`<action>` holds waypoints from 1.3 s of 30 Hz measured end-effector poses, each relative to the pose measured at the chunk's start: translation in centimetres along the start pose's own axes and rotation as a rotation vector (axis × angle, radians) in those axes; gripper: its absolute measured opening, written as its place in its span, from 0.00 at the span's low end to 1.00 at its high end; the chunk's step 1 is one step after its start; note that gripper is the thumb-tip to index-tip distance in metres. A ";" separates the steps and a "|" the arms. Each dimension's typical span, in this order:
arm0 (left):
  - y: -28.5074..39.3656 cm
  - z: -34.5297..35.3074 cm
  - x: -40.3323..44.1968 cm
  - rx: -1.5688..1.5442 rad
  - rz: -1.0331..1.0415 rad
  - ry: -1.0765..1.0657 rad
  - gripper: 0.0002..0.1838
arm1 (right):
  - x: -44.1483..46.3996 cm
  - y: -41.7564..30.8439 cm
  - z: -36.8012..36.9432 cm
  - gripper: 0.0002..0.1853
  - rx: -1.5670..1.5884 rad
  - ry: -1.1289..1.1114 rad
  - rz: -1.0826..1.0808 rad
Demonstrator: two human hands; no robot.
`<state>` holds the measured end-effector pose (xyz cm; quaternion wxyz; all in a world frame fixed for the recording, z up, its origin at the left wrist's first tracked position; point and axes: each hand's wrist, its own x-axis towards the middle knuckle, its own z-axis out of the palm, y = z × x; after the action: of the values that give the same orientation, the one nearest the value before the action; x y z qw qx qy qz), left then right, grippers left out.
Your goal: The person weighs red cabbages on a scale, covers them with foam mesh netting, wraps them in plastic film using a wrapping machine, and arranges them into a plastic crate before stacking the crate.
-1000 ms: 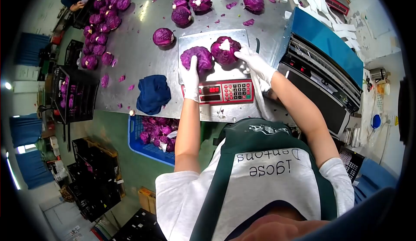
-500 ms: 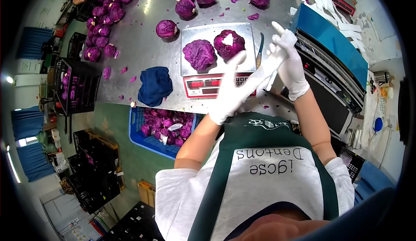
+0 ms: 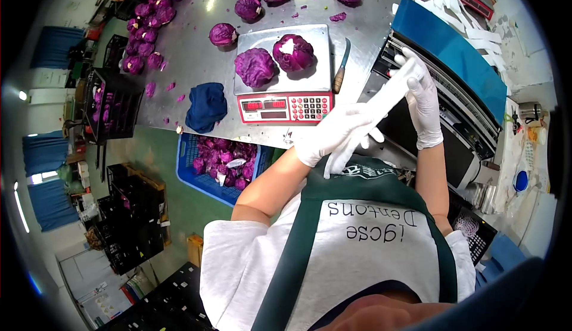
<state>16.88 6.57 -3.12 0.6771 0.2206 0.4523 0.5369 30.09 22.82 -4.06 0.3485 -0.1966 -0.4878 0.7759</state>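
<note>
Steel table (image 3: 190, 45) ahead; blue-topped machine (image 3: 456, 51) close beyond right hand (image 3: 426, 107); scale (image 3: 316, 78) off to the left, bearing two purple cabbages (image 3: 255, 67); white strip (image 3: 381, 107) gripped by both hands, slanting from right fingers down past left hand (image 3: 325, 137), nearer the body; knife (image 3: 338, 81) beside scale.

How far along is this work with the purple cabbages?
Apparently still mid-job. Already done: two cabbages sit side by side on the scale. In hand: a long white strip, held between the left hand and right hand. Seemingly left: the strip isn't around either cabbage, and loose cabbages remain on the table.
</note>
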 end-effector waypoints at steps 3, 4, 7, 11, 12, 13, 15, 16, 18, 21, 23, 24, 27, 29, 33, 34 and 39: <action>-1.4 1.7 0.7 -0.074 0.000 -0.015 0.15 | 0.4 1.5 -2.9 0.20 -0.024 0.031 -0.031; -1.5 2.4 0.5 -0.158 0.004 -0.037 0.15 | 0.5 1.6 -3.7 0.18 0.071 0.052 -0.047; -2.1 2.8 -0.3 -0.289 0.085 -0.169 0.27 | 1.2 0.5 -5.4 0.15 0.555 0.085 0.161; -4.2 1.9 0.2 0.069 0.385 0.099 0.30 | -1.6 0.2 -1.1 0.13 0.251 0.098 0.312; -5.3 2.0 0.6 0.163 0.519 0.242 0.32 | -3.1 0.7 1.9 0.13 0.075 0.109 0.279; -3.9 1.9 -0.6 0.265 0.442 0.253 0.36 | -3.9 1.8 3.1 0.11 0.008 -0.014 0.189; -3.8 0.7 -1.2 0.258 0.489 0.198 0.34 | -5.1 5.0 4.5 0.07 -0.171 -0.079 0.038; -4.4 -0.4 -1.2 0.244 0.467 0.184 0.34 | -5.6 6.2 5.2 0.06 -0.278 -0.017 -0.024; -4.1 -1.1 -2.9 0.269 0.522 0.298 0.23 | -5.9 6.7 6.8 0.09 -0.298 -0.014 -0.225; -4.9 -2.9 -4.0 0.248 0.539 0.406 0.07 | -5.4 7.5 6.8 0.05 -0.151 -0.009 -0.097; -5.1 -3.6 -4.4 0.199 0.559 0.424 0.06 | -4.2 7.6 5.7 0.07 0.299 -0.054 0.113; -5.3 -4.0 -4.6 0.174 0.567 0.434 0.06 | -3.4 7.8 5.6 0.08 0.592 -0.114 0.189; -5.9 -6.3 -4.5 -0.165 0.498 0.357 0.09 | -4.5 8.3 5.6 0.12 -0.015 -0.143 0.284; -5.0 -7.2 -4.7 -0.521 0.505 0.272 0.12 | -5.2 11.3 4.5 0.17 -0.122 -0.465 0.329; -5.1 -10.5 -4.8 -1.036 0.347 -0.081 0.19 | -6.2 13.4 4.4 0.23 0.834 -0.623 0.850; -4.9 -10.7 -5.0 -1.061 0.276 -0.146 0.20 | -5.7 14.4 3.8 0.22 0.668 -0.599 0.703; -5.3 -10.7 -6.2 -0.713 -0.081 -0.286 0.29 | -0.9 8.3 5.0 0.15 0.659 -0.319 0.465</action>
<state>10.56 -2.86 -10.27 0.7881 0.0262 0.1467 0.5973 24.58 16.69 -9.27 0.1288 -0.0572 -0.2043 0.9687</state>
